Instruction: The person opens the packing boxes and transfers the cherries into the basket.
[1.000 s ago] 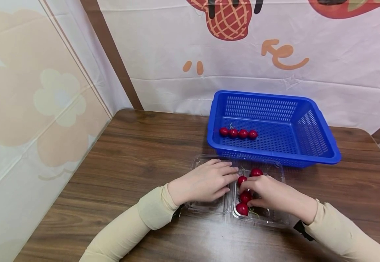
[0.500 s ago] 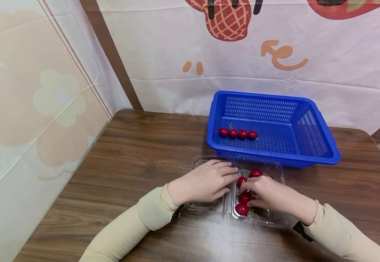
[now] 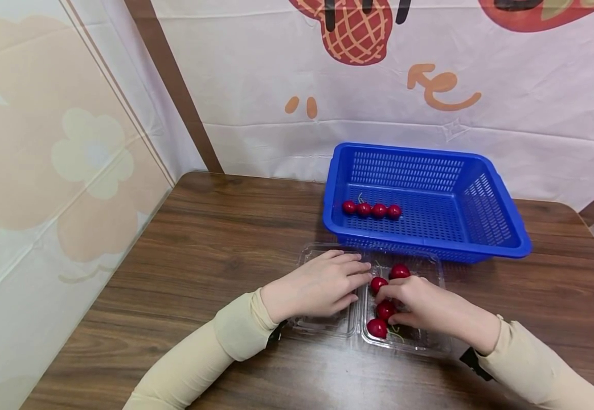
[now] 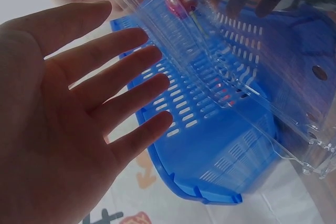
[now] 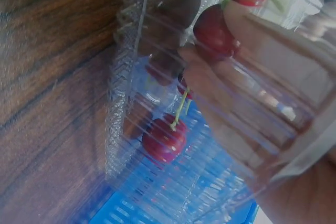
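Note:
A clear plastic clamshell box lies unfolded on the table, with several red cherries in its right half. My right hand reaches into that half and pinches one cherry between thumb and fingers; in the right wrist view this cherry shows through the clear wall. A cherry with a green stem lies just in front of it, and two others, one of them at the back, lie beyond. My left hand rests with spread fingers over the left half, fingertips at the middle fold.
Behind the box stands a blue plastic basket, with several cherries in a row at its left. The brown wooden table ends at a printed cloth backdrop. Another printed cloth hangs at the left.
My right hand and the cherry it pinches have shifted very slightly to the right within the box. The left hand stays where it was.

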The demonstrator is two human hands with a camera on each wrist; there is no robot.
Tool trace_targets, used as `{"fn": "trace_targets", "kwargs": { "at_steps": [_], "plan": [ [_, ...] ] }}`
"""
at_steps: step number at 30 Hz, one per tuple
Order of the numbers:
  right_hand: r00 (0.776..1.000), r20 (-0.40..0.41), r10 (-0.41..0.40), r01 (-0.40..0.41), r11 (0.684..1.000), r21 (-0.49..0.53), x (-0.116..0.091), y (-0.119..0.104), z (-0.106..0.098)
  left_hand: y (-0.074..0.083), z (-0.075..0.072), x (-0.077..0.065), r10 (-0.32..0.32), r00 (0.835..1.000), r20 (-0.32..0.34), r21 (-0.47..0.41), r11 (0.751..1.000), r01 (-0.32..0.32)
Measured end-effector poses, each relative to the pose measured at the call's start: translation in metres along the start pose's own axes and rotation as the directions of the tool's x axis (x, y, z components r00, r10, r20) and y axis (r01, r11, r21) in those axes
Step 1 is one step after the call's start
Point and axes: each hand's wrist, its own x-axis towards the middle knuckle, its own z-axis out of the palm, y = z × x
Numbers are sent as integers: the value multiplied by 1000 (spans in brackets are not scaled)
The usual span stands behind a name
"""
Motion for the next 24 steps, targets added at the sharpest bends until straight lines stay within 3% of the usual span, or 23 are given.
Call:
{"fn": "trace_targets", "kwargs": {
  "at_steps": [8, 24],
  "plan": [
    [1000, -2, 24, -24, 999, 31, -2, -2, -7, 0, 1, 0, 7, 1000, -6, 0, 1000, -7],
    [996, -86, 0, -3, 999, -38, -7, 1, -27, 0, 0, 1, 12, 1000, -3, 9, 1000, -12]
  ]
}}
